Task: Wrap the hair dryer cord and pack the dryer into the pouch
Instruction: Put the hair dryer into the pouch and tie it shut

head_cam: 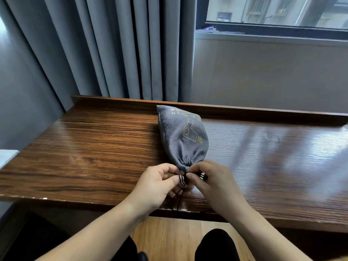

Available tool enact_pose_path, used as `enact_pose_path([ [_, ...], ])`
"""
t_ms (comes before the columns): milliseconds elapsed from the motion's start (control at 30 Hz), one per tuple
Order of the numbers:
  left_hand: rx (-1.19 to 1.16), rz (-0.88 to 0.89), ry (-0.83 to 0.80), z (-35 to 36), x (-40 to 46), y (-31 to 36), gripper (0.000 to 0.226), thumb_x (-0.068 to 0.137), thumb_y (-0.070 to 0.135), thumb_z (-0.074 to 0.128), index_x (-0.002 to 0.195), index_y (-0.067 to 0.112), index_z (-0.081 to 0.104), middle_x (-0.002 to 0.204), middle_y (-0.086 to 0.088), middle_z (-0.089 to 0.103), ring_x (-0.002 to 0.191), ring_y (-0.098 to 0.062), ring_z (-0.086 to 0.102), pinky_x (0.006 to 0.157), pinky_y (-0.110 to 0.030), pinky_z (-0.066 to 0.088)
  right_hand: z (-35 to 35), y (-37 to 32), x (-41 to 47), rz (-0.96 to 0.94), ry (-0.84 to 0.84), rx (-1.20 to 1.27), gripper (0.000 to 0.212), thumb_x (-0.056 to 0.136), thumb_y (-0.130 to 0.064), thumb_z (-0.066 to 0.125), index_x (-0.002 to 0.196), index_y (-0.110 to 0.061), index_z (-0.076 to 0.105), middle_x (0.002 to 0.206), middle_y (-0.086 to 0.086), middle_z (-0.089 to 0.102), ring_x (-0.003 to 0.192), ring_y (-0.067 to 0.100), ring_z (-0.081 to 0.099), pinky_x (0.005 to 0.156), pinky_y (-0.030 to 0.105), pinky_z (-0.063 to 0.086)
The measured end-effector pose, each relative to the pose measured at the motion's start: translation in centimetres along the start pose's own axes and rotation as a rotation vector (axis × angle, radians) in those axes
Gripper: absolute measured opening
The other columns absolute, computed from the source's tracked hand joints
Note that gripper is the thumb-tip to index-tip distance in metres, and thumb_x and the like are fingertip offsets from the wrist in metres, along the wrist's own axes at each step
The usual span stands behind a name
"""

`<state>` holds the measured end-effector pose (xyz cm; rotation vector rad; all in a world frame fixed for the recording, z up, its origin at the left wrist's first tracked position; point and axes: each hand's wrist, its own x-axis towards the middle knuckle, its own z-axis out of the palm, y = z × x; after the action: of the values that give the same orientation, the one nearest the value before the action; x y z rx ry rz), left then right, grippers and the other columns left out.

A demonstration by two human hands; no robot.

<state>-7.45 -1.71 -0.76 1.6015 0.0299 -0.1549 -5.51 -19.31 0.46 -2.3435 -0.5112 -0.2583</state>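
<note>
A grey fabric pouch with a yellow hair-dryer print lies bulging on the wooden desk, its gathered mouth pointing toward me. The dryer itself is hidden; the pouch looks full. Dark drawstrings come out of the cinched mouth and trail over the desk's front edge. My left hand pinches the strings just below the mouth. My right hand grips the strings from the right side, with a dark loop showing between its fingers.
The desk has a raised back lip against grey curtains and a window. Its front edge runs just under my wrists. A pale object sits at the far left. My dark-clad knees and a wood floor show below.
</note>
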Motion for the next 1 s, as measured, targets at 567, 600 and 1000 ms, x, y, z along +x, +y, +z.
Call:
enact_pose_path([
  [567, -0.037, -0.035, 0.027, 0.0, 0.5, 0.3, 0.010, 0.087, -0.008, 0.064, 0.082, 0.002, 0.064, 0.064, -0.009, 0.069, 0.052, -0.014, 0.061, 0.046, -0.021, 0.046, -0.4, 0.6, -1.1, 0.039, 0.080, 0.174, 0.011, 0.086, -0.029, 0.069, 0.096, -0.032, 0.065, 0.088, -0.016, 0.066, 0.089, 0.004, 0.062, 0.077, 0.016, 0.044],
  [600, -0.052, -0.034, 0.035, -0.1, 0.6, 0.2, 0.009, 0.088, -0.008, 0.063, 0.084, 0.000, 0.063, 0.064, -0.009, 0.069, 0.052, -0.015, 0.061, 0.045, -0.021, 0.047, -0.5, 0.6, -1.4, 0.024, 0.181, 0.100, 0.006, 0.087, -0.034, 0.066, 0.092, -0.032, 0.063, 0.090, -0.017, 0.063, 0.092, 0.002, 0.059, 0.079, 0.014, 0.041],
  [1000, -0.056, -0.007, 0.048, -0.2, 0.4, 0.5, 0.011, 0.092, -0.003, 0.060, 0.084, 0.005, 0.062, 0.068, -0.009, 0.072, 0.056, -0.016, 0.063, 0.050, -0.023, 0.049, 1.3, -0.3, -2.9, 0.106, -0.003, 0.231, 0.027, 0.092, -0.015, 0.061, 0.106, -0.032, 0.045, 0.079, -0.011, 0.069, 0.077, 0.005, 0.064, 0.069, 0.016, 0.042],
])
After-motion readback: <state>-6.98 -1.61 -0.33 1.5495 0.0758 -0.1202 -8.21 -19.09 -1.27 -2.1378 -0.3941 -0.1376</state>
